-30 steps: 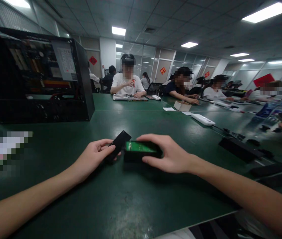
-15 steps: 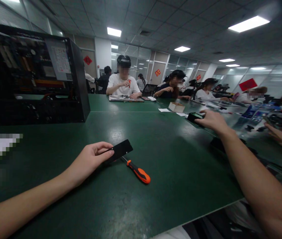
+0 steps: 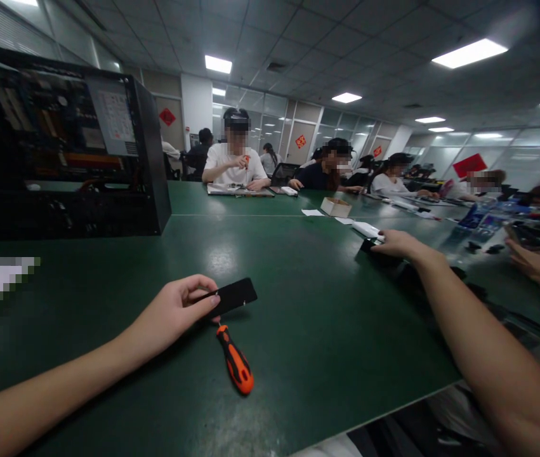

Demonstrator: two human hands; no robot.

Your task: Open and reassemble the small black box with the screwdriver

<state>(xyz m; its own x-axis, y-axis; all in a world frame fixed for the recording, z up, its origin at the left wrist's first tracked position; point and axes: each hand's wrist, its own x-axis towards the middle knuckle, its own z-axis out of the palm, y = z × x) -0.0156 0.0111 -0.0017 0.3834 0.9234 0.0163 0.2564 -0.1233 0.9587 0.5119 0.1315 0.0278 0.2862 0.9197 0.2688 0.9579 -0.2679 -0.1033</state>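
on a dark green table [image 3: 298, 304] under ceiling lights, the left hand [image 3: 169, 314] pinches a black plate [image 3: 231, 296]; the right hand [image 3: 396, 244] rests on a black box [image 3: 369, 246], grip unclear.

Flat black plate [image 3: 231, 296], held level just above orange-handled screwdriver [image 3: 235, 366]

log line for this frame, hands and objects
left hand: holds black plate | right hand: on black object far right | screwdriver: on table
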